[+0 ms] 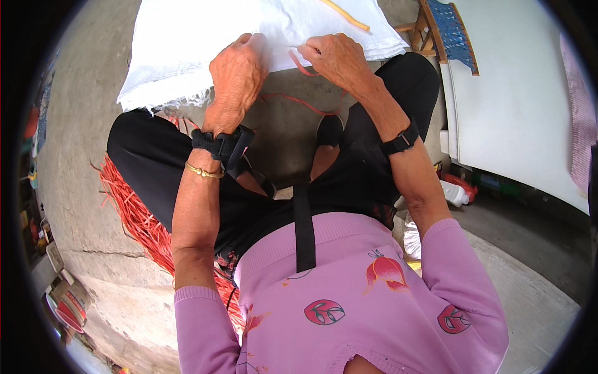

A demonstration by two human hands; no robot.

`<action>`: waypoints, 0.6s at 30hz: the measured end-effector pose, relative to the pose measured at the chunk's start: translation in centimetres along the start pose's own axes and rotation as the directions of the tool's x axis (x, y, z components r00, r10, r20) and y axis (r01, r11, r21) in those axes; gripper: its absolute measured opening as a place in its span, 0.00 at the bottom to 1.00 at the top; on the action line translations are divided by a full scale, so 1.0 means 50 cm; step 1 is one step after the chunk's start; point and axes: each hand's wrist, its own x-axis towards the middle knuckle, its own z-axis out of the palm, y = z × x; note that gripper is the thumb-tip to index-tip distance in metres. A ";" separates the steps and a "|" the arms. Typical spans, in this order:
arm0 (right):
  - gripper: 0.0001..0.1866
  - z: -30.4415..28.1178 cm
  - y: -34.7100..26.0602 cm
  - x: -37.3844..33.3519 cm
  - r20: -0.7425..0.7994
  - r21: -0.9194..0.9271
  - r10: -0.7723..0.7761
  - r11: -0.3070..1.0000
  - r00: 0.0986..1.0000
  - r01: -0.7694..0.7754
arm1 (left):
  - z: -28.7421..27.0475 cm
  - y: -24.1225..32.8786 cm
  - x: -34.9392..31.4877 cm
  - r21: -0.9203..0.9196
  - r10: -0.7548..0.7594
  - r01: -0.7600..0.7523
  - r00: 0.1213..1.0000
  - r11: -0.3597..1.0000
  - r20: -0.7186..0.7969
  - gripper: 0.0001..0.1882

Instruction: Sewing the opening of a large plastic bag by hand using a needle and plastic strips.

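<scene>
A white cloth (180, 37) with a frayed edge is spread across my knees at the top of the view. Over its near edge my left hand (240, 70) is closed, its fingertips smeared by motion; what they pinch is hidden. My right hand (339, 59) faces it with fingers curled closed. A thin red strip (301, 66) comes out at the right hand's fingers, its short end between the two hands. Below, the same-coloured strip hangs in a loose loop (296, 100) between my legs. On the cloth beyond the right hand lies a yellow tube-like piece (349, 17).
A heap of red strips (140, 215) lies on the concrete floor beside my left leg. At the upper right stands a wooden stool with a blue woven seat (453, 34), next to a large white panel (517, 93). A white bottle (455, 193) sits beneath that panel.
</scene>
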 end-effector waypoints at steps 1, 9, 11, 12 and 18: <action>0.17 0.000 0.000 0.000 0.001 0.000 0.000 1.000 1.000 0.000 | 0.001 0.000 0.000 0.003 0.001 -0.001 1.000 1.000 -0.004 0.05; 0.15 0.003 -0.001 -0.003 0.017 -0.024 0.012 1.000 1.000 -0.011 | 0.015 -0.007 -0.001 0.015 0.079 -0.079 0.997 0.997 -0.013 0.05; 0.15 0.006 -0.001 -0.003 0.010 -0.009 0.013 1.000 1.000 -0.013 | 0.018 -0.009 -0.001 0.010 0.085 -0.085 0.996 0.996 -0.019 0.05; 0.14 0.008 -0.001 -0.004 0.013 0.011 0.022 1.000 1.000 -0.022 | 0.018 -0.010 -0.001 0.006 0.091 -0.090 0.996 0.996 -0.025 0.05; 0.15 0.013 0.000 -0.006 0.007 0.000 0.019 1.000 1.000 -0.019 | 0.021 -0.014 -0.003 -0.018 0.090 -0.090 0.996 0.996 -0.019 0.05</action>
